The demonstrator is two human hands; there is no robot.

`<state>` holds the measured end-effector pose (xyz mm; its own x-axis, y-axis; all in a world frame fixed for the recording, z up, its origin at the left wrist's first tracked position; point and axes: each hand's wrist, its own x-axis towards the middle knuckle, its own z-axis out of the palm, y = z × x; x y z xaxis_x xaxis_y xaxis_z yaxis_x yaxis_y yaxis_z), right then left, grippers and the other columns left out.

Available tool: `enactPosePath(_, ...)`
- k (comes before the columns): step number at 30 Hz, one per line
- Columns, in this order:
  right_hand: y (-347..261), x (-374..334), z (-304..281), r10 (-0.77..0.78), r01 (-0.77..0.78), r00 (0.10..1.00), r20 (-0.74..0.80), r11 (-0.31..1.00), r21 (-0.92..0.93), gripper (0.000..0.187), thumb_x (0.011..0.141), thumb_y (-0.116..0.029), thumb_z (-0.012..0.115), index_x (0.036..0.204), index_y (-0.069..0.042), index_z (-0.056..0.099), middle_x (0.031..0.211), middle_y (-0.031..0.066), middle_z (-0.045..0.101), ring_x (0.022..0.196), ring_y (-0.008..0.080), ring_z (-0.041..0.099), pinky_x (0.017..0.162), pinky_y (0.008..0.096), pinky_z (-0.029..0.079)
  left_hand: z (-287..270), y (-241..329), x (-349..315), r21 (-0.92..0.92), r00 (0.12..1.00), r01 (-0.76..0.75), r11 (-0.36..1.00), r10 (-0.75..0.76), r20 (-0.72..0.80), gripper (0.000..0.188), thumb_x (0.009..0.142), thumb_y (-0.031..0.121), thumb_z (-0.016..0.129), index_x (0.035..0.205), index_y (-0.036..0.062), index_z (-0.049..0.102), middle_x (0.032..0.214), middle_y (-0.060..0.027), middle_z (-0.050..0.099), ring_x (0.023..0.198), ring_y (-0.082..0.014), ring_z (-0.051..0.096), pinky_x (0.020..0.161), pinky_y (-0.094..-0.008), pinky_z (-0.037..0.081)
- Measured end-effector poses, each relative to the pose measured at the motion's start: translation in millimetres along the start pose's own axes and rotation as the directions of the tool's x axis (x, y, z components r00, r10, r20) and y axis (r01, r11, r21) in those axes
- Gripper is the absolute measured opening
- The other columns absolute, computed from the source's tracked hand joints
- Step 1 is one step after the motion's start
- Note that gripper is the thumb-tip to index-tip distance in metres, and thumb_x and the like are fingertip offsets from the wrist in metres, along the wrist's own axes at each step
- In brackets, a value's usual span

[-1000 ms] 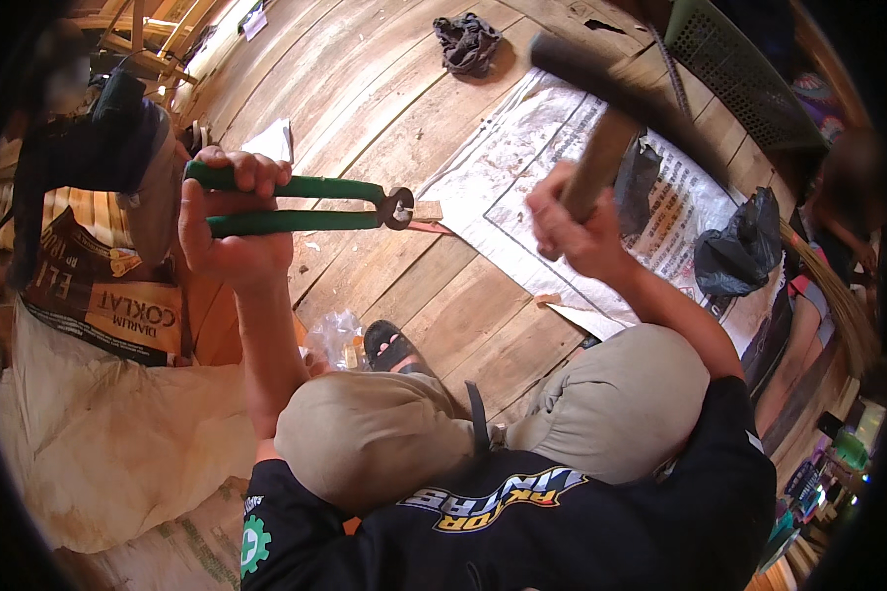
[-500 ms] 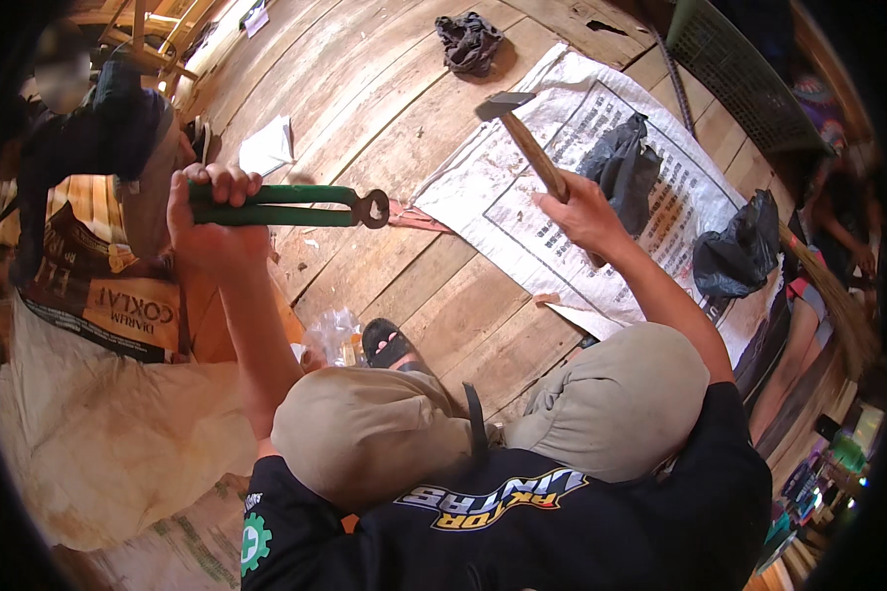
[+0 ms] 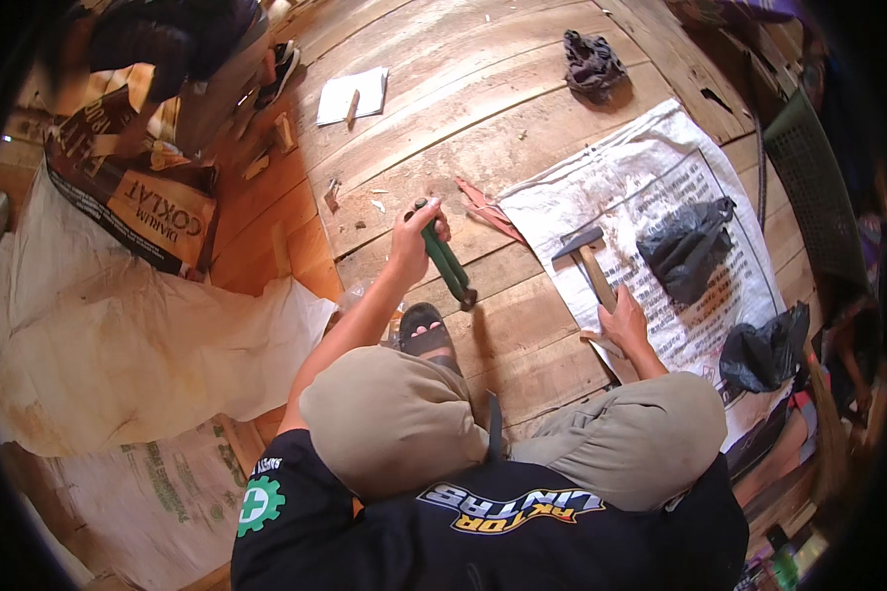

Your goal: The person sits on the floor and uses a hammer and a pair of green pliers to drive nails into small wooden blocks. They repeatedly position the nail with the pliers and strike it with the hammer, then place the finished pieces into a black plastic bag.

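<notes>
My left hand point(image 3: 416, 236) is closed around the green handles of a pair of end-cutting pincers point(image 3: 447, 264). Their dark metal jaws point down toward the floorboards, just beyond my sandalled foot point(image 3: 426, 333). In my right hand point(image 3: 629, 320) is a hammer point(image 3: 594, 274), gripped by its wooden handle. Its dark metal head lies over the left part of a white printed sack point(image 3: 680, 182) spread on the floor. Whether the head touches the sack, I cannot tell. Between the pincers and the sack lie reddish strips point(image 3: 485, 209) on the boards.
Black plastic bags point(image 3: 685, 251) lie on the sack. A dark crumpled cloth point(image 3: 593, 67) and a white paper point(image 3: 353, 97) rest farther off. Another person point(image 3: 182, 49) is at the upper left, by a brown printed sheet point(image 3: 153, 202). A dark crate point(image 3: 818, 172) stands at right.
The pincers have swung from lying sideways to pointing down, nearer my foot. My right hand has lowered the hammer toward me. The view has shifted left.
</notes>
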<state>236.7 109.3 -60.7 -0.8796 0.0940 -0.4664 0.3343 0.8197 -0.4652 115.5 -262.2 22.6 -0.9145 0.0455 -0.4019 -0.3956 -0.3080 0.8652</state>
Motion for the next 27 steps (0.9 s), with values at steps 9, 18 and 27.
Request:
enactPosePath(9,-14,35,-17,-0.067,0.117,0.969,0.238,0.972,-0.204,0.041,0.086,-0.041,0.062,0.089,-0.001,0.058,0.097,0.0194,0.062,0.092,0.0386,0.060,0.078,0.0477,0.047,-62,-55,47,-0.345,0.955,0.241,0.907,-0.284,-0.079,0.020,0.093,0.027,0.057,0.087,0.0080,0.052,0.071,-0.0063,0.053,0.068,-0.0221,0.055,0.074,-0.0384,0.048)
enactPosePath(18,-36,70,-16,-0.011,0.138,0.912,0.410,0.949,-0.282,0.058,0.083,-0.041,0.066,0.115,0.004,0.049,0.115,0.0276,0.054,0.109,0.0441,0.054,0.091,0.0489,0.045,-120,-38,95,0.786,0.989,0.032,0.617,0.096,-0.116,0.032,0.085,0.026,0.066,0.101,-0.0009,0.070,0.093,-0.0160,0.071,0.084,-0.0257,0.068,0.079,-0.0372,0.054)
enactPosePath(27,-57,87,-17,0.136,0.071,0.859,0.493,0.923,-0.379,0.060,0.081,-0.036,0.071,0.116,0.008,0.049,0.117,0.0303,0.053,0.111,0.0448,0.054,0.094,0.0482,0.045,-200,49,239,0.972,0.846,0.093,0.216,0.497,-0.192,0.038,0.086,0.021,0.064,0.115,-0.0035,0.061,0.113,-0.0230,0.063,0.106,-0.0348,0.061,0.092,-0.0417,0.048)
